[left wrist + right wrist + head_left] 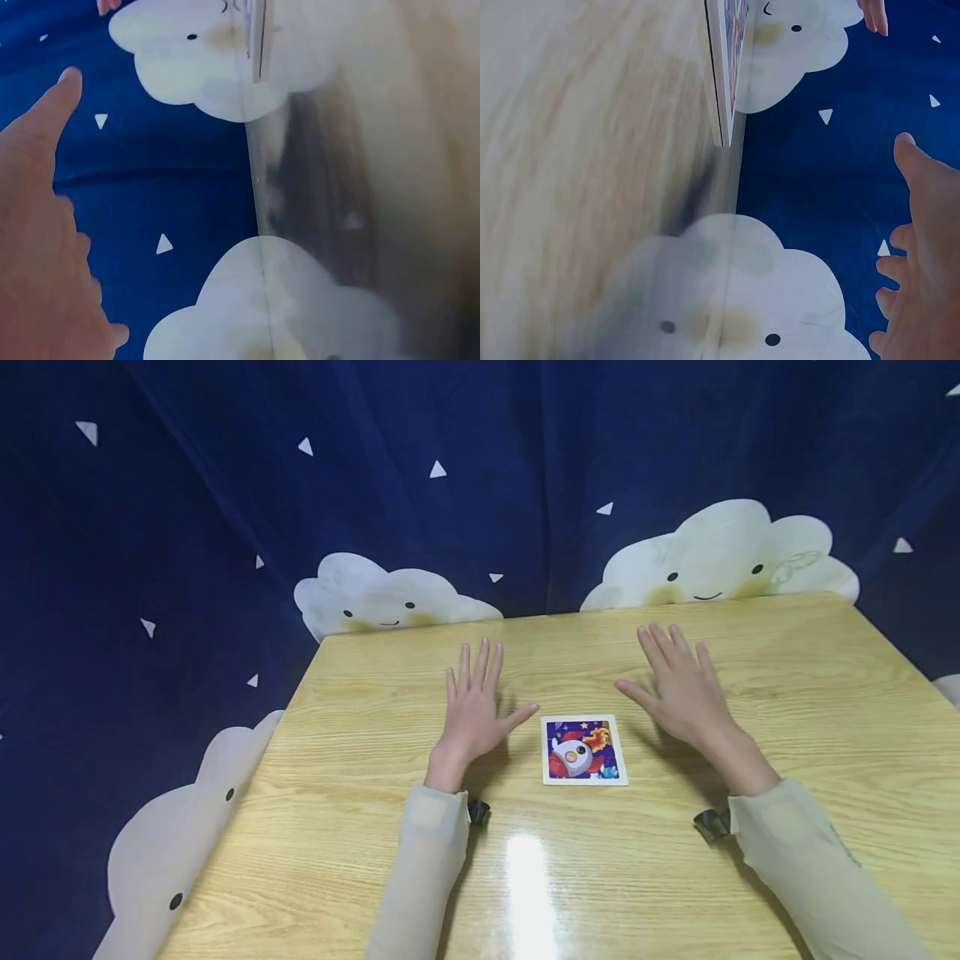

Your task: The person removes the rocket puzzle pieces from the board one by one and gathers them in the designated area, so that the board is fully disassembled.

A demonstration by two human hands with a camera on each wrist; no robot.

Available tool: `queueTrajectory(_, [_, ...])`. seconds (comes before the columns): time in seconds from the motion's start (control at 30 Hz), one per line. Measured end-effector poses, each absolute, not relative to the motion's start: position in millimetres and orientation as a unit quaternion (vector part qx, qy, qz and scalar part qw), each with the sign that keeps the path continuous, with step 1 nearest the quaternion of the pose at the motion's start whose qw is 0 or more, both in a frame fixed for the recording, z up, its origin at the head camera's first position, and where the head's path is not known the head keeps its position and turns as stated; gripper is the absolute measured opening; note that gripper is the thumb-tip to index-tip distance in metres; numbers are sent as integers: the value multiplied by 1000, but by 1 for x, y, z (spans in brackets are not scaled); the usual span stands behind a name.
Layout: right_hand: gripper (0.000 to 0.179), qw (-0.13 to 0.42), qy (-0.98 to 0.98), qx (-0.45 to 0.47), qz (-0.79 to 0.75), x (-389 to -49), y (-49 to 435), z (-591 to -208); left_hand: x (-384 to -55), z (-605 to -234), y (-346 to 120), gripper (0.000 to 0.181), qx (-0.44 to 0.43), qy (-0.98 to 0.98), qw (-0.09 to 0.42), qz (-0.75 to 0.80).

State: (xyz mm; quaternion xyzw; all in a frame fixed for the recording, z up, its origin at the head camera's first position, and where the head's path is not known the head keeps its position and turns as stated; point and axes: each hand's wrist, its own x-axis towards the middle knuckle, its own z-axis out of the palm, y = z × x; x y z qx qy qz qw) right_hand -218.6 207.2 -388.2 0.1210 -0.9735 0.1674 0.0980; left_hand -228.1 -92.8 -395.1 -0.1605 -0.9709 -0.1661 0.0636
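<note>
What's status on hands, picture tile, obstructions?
Left hand, right hand: open, empty, either side of picture tile. Tile flat on table, face up. No obstruction seen.

We see a square picture board [583, 752] lying flat and face up on the tabletop [330, 827], its white border framing a red-and-white cartoon figure, orange flames, a yellow star and a small blue-green globe on purple

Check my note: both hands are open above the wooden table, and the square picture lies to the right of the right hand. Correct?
Not quite: the head view shows the square picture lying between the left hand and the right hand. Both are indeed open above the wooden table.
</note>
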Motion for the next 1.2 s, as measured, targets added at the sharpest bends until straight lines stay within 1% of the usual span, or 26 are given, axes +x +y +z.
queueTrajectory(0.1, [86,98,-971,132,173,-220,204,-390,-223,-396,-94,101,-182,-969,46,-163])
queueTrajectory(0.27, [84,90,-967,145,189,-224,197,-392,-212,-396,-94,96,-226,-963,31,-141])
queueTrajectory(0.47, [80,84,-964,160,197,-228,188,-396,-199,-398,-89,92,-267,-958,-11,-102])
queueTrajectory(0.8, [74,89,-957,202,190,-234,175,-402,-168,-397,-63,89,-269,-957,-90,-67])
queueTrajectory(0.9, [73,88,-956,208,187,-236,171,-404,-162,-397,-57,88,-282,-953,-98,-56])
queueTrajectory(1.03, [71,83,-952,223,193,-238,166,-405,-162,-400,-56,85,-306,-946,-102,-31])
queueTrajectory(1.2, [66,58,-939,256,222,-238,160,-410,-167,-405,-61,79,-315,-943,-106,-9])
